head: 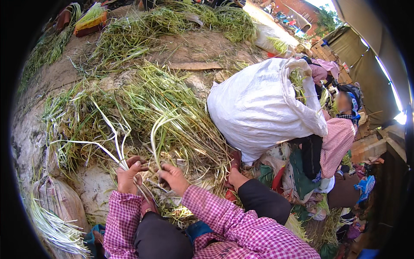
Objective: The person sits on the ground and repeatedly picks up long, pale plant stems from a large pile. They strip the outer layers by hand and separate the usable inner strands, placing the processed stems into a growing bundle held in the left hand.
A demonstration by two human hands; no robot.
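My left hand (130,174) is closed around a few long pale green-white stalks (117,145), which fan out up and to the left. Just to its right, my right hand (172,177) grips the lower end of another pale stalk (153,136), its leafy top bent over to the right. The two hands are apart. Beyond them a large heap of long green stalks (168,106) lies on the ground, its brownish ends pointing towards my foot. A bundle of trimmed-looking pale stalks (58,226) rests at the lower left on a woven sack (64,197).
A big full white woven sack (265,103) stands right of the heap. A co-worker in a pink checked top (338,142) sits beyond it, with other people nearby. More green stalks (174,22) lie across the back. Cloths and sacks (300,174) are piled at the right.
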